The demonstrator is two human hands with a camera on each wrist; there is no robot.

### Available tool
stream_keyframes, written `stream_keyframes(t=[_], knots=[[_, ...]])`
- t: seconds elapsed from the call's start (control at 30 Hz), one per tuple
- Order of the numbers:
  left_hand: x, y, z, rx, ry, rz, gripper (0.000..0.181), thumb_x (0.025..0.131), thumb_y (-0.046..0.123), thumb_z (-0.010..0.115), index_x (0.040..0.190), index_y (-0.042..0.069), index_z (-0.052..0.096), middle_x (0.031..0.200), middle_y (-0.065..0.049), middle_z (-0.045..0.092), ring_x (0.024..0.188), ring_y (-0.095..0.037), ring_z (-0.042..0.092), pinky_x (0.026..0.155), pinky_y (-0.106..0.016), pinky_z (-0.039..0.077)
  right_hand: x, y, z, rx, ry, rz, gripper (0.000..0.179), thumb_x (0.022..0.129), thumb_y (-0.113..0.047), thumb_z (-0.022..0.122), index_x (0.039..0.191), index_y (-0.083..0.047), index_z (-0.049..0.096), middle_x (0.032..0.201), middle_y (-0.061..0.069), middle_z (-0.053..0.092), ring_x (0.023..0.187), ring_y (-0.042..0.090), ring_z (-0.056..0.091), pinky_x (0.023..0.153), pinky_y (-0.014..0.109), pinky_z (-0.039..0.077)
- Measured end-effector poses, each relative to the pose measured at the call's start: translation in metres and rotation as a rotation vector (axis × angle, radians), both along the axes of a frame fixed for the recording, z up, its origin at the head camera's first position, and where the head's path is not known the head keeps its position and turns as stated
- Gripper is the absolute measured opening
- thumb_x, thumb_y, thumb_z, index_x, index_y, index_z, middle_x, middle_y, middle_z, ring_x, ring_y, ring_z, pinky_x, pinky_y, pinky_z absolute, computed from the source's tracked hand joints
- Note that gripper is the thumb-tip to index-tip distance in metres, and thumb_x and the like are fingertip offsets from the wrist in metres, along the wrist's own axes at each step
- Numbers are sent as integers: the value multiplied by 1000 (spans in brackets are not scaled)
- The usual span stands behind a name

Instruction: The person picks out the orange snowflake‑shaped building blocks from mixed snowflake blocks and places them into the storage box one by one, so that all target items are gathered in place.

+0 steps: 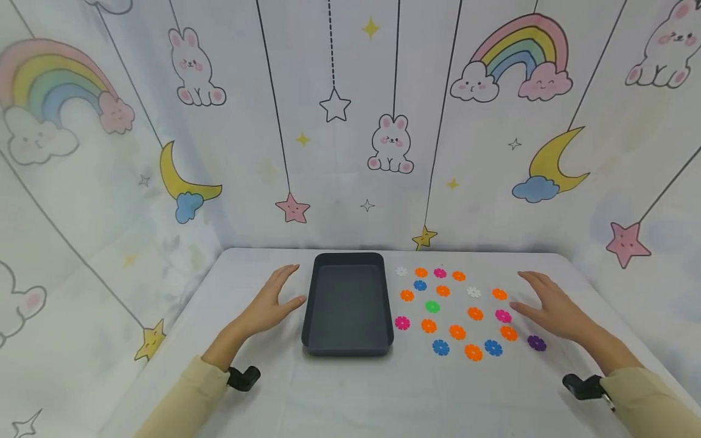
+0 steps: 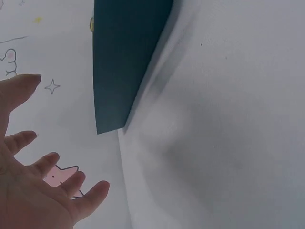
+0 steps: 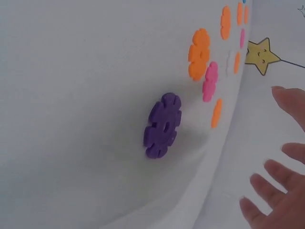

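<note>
On the white table lies a dark grey rectangular tray point(image 1: 348, 351), with nothing in it. To its right several flat flower-shaped plastic pieces are scattered, among them a green piece point(image 1: 432, 307), a blue piece point(image 1: 440, 347) and a purple piece point(image 1: 537, 343). My left hand point(image 1: 268, 307) hovers just left of the tray, fingers spread and holding nothing. My right hand point(image 1: 553, 310) is held off the right side of the pieces, fingers apart and free; the purple notched disc point(image 3: 163, 126) shows large in the right wrist view.
A white cloth covers the table point(image 1: 350, 395). Behind and beside it hangs a curtain point(image 1: 350, 158) printed with rabbits, rainbows, moons and stars. Black wrist cameras sit at both cuffs, such as the left camera point(image 1: 244, 378).
</note>
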State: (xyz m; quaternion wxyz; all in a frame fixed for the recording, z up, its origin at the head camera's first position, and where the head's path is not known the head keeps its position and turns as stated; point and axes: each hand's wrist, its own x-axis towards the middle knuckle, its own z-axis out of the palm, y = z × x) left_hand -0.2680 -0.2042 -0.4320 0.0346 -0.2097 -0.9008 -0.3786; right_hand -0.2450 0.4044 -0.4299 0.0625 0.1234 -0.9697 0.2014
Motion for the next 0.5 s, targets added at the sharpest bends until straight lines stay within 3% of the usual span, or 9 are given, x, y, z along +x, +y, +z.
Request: stream_keyframes(t=[0.27,0.5], knots=[[-7,5,-4,145,-187,82,64,104,24,62,160,15,31,163,-16,32,143,-46,39,110,-61,41,-16,-2,0,-68,-61,-24,66,98,-27,69,143,13,42,137,38,47,117,54,52,91,66,52],[-13,13,-7,195,-287,147,61,104,23,62,158,17,34,158,-18,39,137,-41,49,104,-55,48,-34,0,-8,-121,-169,-55,56,98,-22,68,136,15,49,128,38,55,112,53,57,89,60,55]])
